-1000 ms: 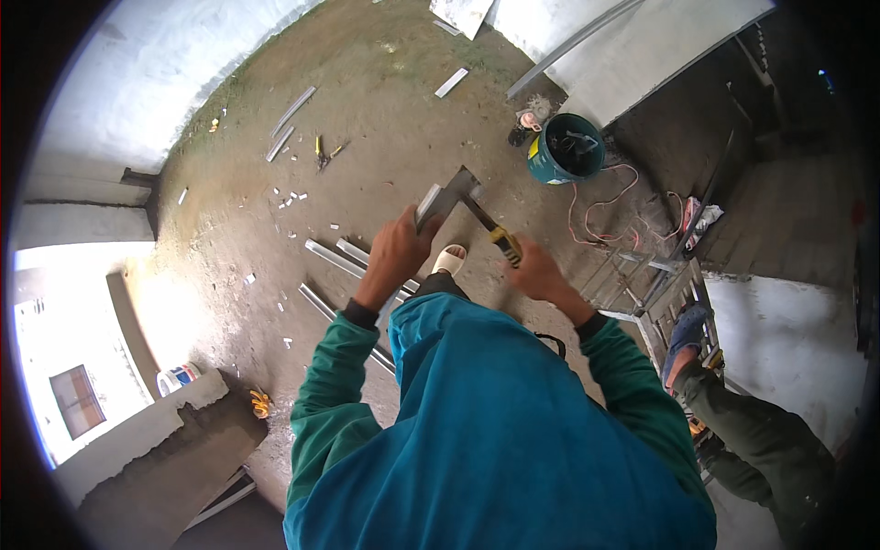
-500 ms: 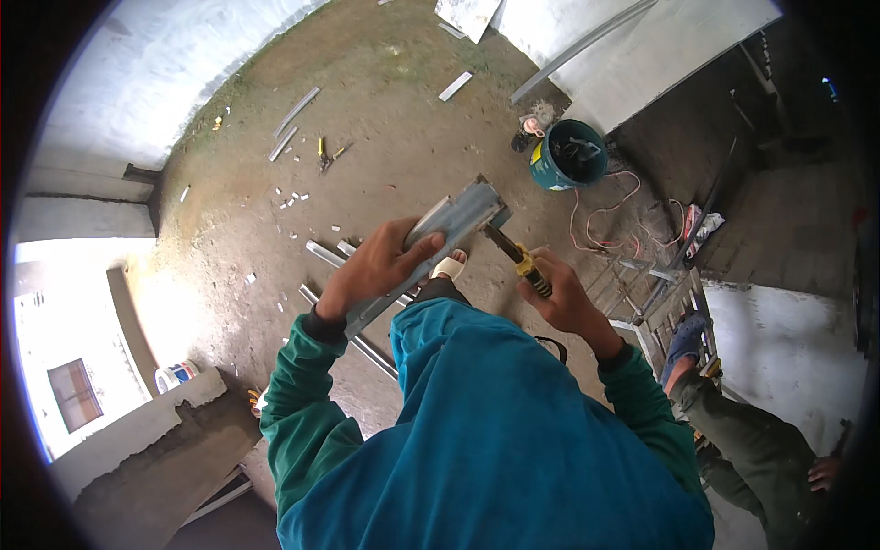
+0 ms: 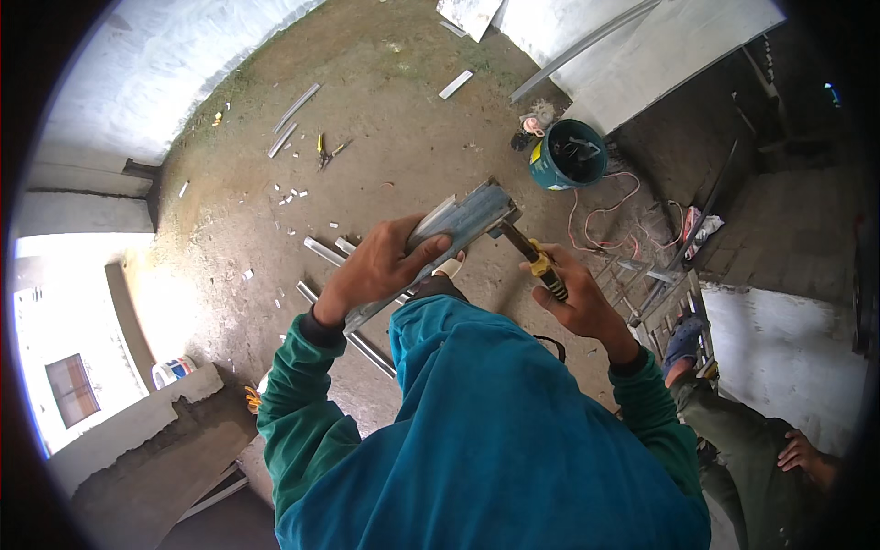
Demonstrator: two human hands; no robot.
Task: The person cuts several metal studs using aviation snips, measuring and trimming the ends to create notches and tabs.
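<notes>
Right hand shifted rightward gripping a tool, left hand clasping metal channel, edge above open floor.

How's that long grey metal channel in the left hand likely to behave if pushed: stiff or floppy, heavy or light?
The long grey metal channel is probably stiff, since it runs straight past both sides of the left hand. It seems fairly light, as one bare hand appears to carry it. Its smooth, slightly shiny face may be slippery.

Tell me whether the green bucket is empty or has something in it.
Not empty: inside the green bucket a gray piece shows against the dark interior. How full, I cannot tell.
</notes>
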